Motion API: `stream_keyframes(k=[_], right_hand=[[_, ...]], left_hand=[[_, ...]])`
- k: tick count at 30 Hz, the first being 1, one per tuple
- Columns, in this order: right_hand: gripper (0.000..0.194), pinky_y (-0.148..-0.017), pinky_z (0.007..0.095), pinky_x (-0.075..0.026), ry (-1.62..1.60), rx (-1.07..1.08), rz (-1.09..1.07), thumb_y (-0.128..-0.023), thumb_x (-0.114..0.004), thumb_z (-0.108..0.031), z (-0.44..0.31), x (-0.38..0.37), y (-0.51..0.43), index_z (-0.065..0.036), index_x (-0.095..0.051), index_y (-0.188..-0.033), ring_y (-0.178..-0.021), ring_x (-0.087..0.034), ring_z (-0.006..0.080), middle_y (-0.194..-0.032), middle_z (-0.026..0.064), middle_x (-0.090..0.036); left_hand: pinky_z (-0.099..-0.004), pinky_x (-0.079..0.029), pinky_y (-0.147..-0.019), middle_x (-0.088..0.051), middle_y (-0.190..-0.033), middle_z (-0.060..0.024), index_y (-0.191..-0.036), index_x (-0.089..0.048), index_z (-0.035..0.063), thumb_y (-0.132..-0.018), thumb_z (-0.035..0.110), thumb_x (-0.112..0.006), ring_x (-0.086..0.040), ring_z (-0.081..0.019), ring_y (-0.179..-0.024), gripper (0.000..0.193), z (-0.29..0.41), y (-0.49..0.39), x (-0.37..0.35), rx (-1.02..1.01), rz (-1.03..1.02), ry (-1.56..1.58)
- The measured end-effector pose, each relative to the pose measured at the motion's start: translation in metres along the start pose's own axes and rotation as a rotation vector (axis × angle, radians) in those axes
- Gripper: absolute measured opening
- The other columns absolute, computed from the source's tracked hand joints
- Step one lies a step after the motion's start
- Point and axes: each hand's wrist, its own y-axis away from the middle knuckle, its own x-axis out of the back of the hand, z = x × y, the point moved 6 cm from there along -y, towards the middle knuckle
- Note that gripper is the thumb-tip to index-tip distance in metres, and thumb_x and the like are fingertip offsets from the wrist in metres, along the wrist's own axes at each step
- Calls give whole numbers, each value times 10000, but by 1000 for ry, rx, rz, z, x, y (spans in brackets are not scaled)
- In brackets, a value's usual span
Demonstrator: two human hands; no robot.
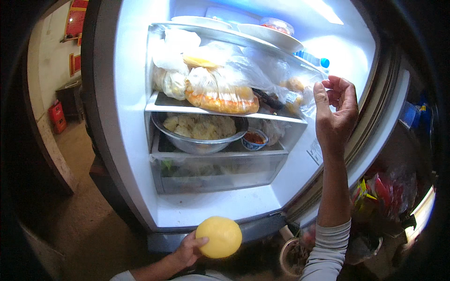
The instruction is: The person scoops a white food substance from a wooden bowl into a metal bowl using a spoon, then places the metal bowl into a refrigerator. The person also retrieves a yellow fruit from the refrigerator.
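Note:
My left hand (pixel 191 248) grips a smooth, round yellow disc (pixel 219 237) by its left edge, low in front of the open refrigerator (pixel 219 202). What the disc is made of I cannot tell. Raised at the right side of the compartment, my right hand (pixel 336 109) is empty, thumb and fingers apart. Just left of it a clear plastic bag (pixel 307 102) hangs over the end of the middle shelf (pixel 225 115). On that shelf lie an orange-brown food item in a clear bag (pixel 221 96), white plastic bags (pixel 175 66) and another flat yellow piece (pixel 200 62).
Below stand a metal bowl of pale food (pixel 200 140) and a small patterned bowl of red-brown food (pixel 254 139), above a clear drawer (pixel 221 172). Plates (pixel 269 37) and a blue-capped bottle (pixel 316 60) are higher up. The open door (pixel 378 140) bounds the right. A pot (pixel 290 258) stands below.

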Motion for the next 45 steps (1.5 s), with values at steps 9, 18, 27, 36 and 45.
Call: stream_keyframes(k=[9, 18, 27, 36, 45], right_hand=[[326, -771, 328, -559, -59, -134, -21, -933, -748, -189, 18, 5, 7, -19, -624, -1182, -843, -629, 148, -1022, 98, -678], [339, -770, 320, -551, -129, -197, -73, -943, -728, -210, 18, -2, 21, -9, -611, -1190, -847, -611, 145, -1015, 98, -660], [432, -839, 334, -534, -231, -290, -266, -883, -754, -103, -11, 21, 135, 10, -574, -1259, -910, -623, 194, -1097, 133, -649], [467, -896, 390, -506, 284, -428, -263, -896, -730, -194, -40, 160, 270, 17, -554, -1274, -1020, -593, 263, -1192, 176, -606], [416, -1022, 420, -438, 1032, -514, -46, -980, -633, -198, -49, 351, 306, -8, -540, -1339, -1188, -540, 282, -1308, 153, -570]], left_hand=[[-502, -519, -1064, -603, -1367, -160, -1486, -444, 12, -915, 229, -727, -611, -303, -1254, 673, -1, -1, 3, 34, 36, -25], [-464, -501, -1083, -603, -1376, -150, -1484, -446, 12, -925, 199, -704, -604, -303, -1263, 643, 1, 3, 2, 21, 63, -11], [-483, -489, -1093, -587, -1403, -174, -1507, -416, 2, -919, 219, -687, -595, -323, -1275, 682, 9, 8, -7, 9, 1, -7], [-444, -482, -1095, -611, -1375, -184, -1475, -442, -30, -902, 258, -680, -610, -307, -1259, 684, -1, 2, -15, 143, -46, -150], [-440, -493, -1075, -620, -1363, -172, -1468, -452, -24, -902, 254, -689, -619, -299, -1245, 673, -40, -6, -30, 374, -129, -212]])
